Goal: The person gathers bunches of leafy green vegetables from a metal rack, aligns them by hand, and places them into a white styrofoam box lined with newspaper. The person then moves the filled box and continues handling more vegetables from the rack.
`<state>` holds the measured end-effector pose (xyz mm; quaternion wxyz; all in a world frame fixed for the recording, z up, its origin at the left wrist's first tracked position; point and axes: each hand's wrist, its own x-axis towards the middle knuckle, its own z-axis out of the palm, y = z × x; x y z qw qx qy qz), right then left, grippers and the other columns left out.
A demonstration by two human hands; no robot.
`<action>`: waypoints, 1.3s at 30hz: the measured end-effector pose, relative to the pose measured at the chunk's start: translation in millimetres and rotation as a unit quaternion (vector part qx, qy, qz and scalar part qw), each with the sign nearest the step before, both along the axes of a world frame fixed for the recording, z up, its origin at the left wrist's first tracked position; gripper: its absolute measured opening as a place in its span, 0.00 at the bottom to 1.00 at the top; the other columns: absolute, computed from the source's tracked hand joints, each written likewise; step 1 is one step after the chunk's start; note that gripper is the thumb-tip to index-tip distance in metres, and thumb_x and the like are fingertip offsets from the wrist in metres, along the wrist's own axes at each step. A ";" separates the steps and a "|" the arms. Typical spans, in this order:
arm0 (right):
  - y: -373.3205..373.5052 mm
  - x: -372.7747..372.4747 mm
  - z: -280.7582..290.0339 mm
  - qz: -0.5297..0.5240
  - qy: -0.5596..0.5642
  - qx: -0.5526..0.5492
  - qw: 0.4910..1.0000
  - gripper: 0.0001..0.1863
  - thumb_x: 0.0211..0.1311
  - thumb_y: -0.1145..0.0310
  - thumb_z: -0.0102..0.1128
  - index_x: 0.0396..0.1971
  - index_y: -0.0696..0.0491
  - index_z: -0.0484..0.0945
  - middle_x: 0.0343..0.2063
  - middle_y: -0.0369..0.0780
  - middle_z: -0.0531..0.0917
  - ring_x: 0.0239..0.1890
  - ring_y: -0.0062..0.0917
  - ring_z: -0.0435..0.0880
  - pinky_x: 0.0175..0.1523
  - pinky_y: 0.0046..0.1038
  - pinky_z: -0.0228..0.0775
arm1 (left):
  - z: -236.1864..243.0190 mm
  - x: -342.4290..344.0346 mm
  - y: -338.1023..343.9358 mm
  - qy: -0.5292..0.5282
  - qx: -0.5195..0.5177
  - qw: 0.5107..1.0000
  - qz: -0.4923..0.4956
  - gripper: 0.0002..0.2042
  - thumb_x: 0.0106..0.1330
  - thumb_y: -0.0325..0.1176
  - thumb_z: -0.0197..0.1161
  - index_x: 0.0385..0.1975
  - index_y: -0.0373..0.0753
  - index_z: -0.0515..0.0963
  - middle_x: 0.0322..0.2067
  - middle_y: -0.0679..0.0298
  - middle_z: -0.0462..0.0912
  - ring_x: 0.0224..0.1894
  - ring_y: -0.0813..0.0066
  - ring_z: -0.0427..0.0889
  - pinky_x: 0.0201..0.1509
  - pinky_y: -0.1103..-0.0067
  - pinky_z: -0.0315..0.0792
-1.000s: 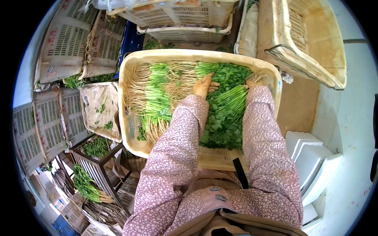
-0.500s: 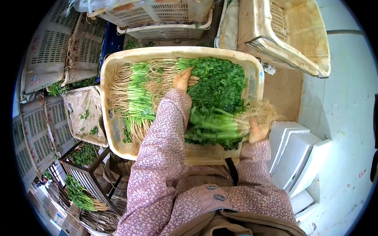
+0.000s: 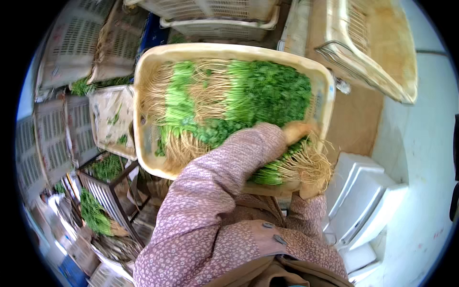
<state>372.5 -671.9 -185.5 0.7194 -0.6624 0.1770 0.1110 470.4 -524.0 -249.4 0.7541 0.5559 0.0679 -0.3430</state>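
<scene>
A cream plastic crate (image 3: 234, 49) holds leafy greens (image 3: 279, 88) with green stalks and long pale roots, laid in rows. At its near right corner lies a bunch of the same greens (image 3: 296, 167), its roots spilling over the rim. My right hand (image 3: 311, 188) grips the bunch at the root end, its fingers partly hidden beneath the roots. Crossing over the crate, my left arm puts my left hand (image 3: 297, 131) at the far side of that bunch. The left hand is blurred, and its fingers cannot be made out. My left sleeve covers part of the bunch's leaves.
Empty-looking cream crates (image 3: 377, 43) stand at the far right, and more slotted crates (image 3: 76, 43) at the left. White foam boxes (image 3: 363, 196) sit to the right. A metal-framed stool (image 3: 112, 191) and another bunch of greens (image 3: 98, 213) are at lower left.
My left hand has swung from the laid rows rightward to the bunch by my right hand. That bunch has come nearer to me, over the near right corner. The view has shifted slightly.
</scene>
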 end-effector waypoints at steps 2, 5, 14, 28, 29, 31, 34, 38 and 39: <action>21.7 14.8 30.1 0.134 -0.127 -0.167 0.968 0.30 0.54 0.73 0.61 0.56 0.62 0.60 0.47 0.47 0.72 0.49 0.32 0.74 0.53 0.32 0.69 | -18.0 -17.1 -19.1 0.120 -0.100 0.988 0.011 0.18 0.68 0.42 0.45 0.45 0.38 0.76 0.43 0.59 0.77 0.45 0.69 0.74 0.52 0.74 0.65; 29.8 23.9 28.4 0.095 -0.131 -0.108 0.981 0.29 0.54 0.75 0.60 0.56 0.61 0.60 0.49 0.45 0.72 0.50 0.31 0.73 0.53 0.30 0.68 | -8.9 -21.2 -3.7 0.068 -0.076 0.995 0.018 0.19 0.67 0.45 0.45 0.44 0.39 0.77 0.40 0.59 0.79 0.42 0.70 0.76 0.49 0.75 0.68; 126.0 26.6 56.9 0.341 -0.251 -0.171 0.889 0.18 0.53 0.61 0.59 0.40 0.56 0.73 0.41 0.45 0.76 0.52 0.35 0.71 0.58 0.41 0.59 | 17.0 -93.6 44.9 -0.054 -0.149 0.920 0.359 0.15 0.68 0.36 0.45 0.41 0.33 0.75 0.32 0.58 0.78 0.36 0.67 0.77 0.44 0.71 0.70; 310.5 -41.3 157.3 0.541 -0.456 0.183 0.683 0.15 0.54 0.53 0.58 0.31 0.50 0.77 0.31 0.38 0.82 0.44 0.28 0.79 0.63 0.41 0.55 | 188.6 -220.2 234.4 -0.181 -0.004 0.643 0.744 0.22 0.70 0.44 0.38 0.48 0.31 0.69 0.41 0.55 0.75 0.45 0.67 0.75 0.53 0.73 0.69; 315.7 -48.1 164.2 0.547 -0.439 0.212 0.680 0.15 0.54 0.54 0.58 0.31 0.51 0.77 0.31 0.38 0.82 0.44 0.29 0.79 0.63 0.41 0.56 | 199.8 -237.6 244.0 -0.204 0.047 0.650 0.731 0.23 0.68 0.46 0.43 0.52 0.31 0.67 0.46 0.56 0.74 0.48 0.67 0.74 0.55 0.73 0.66; 319.7 -49.2 174.6 0.562 -0.385 0.178 0.710 0.15 0.54 0.54 0.58 0.31 0.51 0.77 0.31 0.38 0.82 0.43 0.29 0.79 0.62 0.41 0.57 | 223.0 -260.3 266.2 -0.230 0.117 0.657 0.708 0.24 0.67 0.44 0.48 0.56 0.32 0.65 0.52 0.55 0.71 0.55 0.66 0.69 0.61 0.73 0.59; 322.8 -61.6 162.6 0.612 -0.287 0.145 0.722 0.15 0.55 0.55 0.57 0.32 0.52 0.76 0.31 0.39 0.82 0.42 0.30 0.80 0.61 0.41 0.58 | 211.2 -338.3 308.9 -0.191 0.142 0.617 0.750 0.23 0.67 0.43 0.50 0.54 0.33 0.67 0.53 0.54 0.71 0.58 0.67 0.67 0.63 0.74 0.58; 357.0 -104.1 171.2 0.678 -0.215 0.153 0.686 0.14 0.56 0.57 0.57 0.33 0.53 0.76 0.31 0.40 0.82 0.41 0.31 0.80 0.60 0.40 0.61 | 216.5 -501.3 368.8 -0.118 0.259 0.535 0.796 0.25 0.65 0.50 0.48 0.53 0.34 0.69 0.48 0.57 0.76 0.53 0.69 0.73 0.60 0.72 0.62; 367.6 -108.2 181.3 0.701 -0.205 0.162 0.664 0.14 0.56 0.57 0.57 0.33 0.53 0.76 0.31 0.40 0.82 0.41 0.31 0.80 0.59 0.40 0.61 | 240.3 -507.0 357.6 -0.091 0.288 0.504 0.809 0.28 0.64 0.54 0.48 0.53 0.35 0.69 0.47 0.57 0.77 0.52 0.69 0.73 0.59 0.72 0.62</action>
